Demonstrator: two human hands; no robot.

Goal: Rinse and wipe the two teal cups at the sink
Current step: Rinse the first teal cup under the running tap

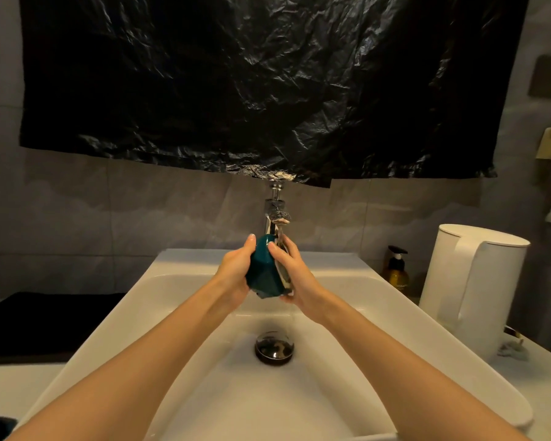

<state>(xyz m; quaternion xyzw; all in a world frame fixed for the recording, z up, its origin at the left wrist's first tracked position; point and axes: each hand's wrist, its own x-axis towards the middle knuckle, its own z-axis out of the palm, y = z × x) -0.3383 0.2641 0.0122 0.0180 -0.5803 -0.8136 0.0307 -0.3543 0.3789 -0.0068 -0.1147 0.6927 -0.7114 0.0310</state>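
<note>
Left hand [236,270] is curled round the left side of the cup [263,272], thumb up near the top, fingers underneath. Right hand [296,276] grips the opposite side, thumb pressed on the teal wall, palm against what looks like the mouth end. Both hands are closed on it, none free. The cup is tipped on its side and held in the air above the sink [178,291], well clear of the basin floor.

Water [291,313] from the tap [275,214], at 12 o'clock of the cup, runs down btwn cup and right palm. A pale streak there could be water or a cloth; can't tell which. Only one teal cup is in view.

Handling, as a guess: glazed and faceted, prob. ceramic, so stiff, fairly heavy for its size, breakable on the hard basin, and slippery when wet. Best hold is w/ fingers spread across the facets and one hand always under the base, esp. while turning it.

Drain plug [274,348] sits at 6 o'clock. Soap bottle [395,272] is at 3 o'clock on the tabletop [547,377], w/ a white kettle [471,291] beyond it. A dark mat [45,323] is at 9 o'clock, and black plastic sheet [236,84] hangs on the wall above.
</note>
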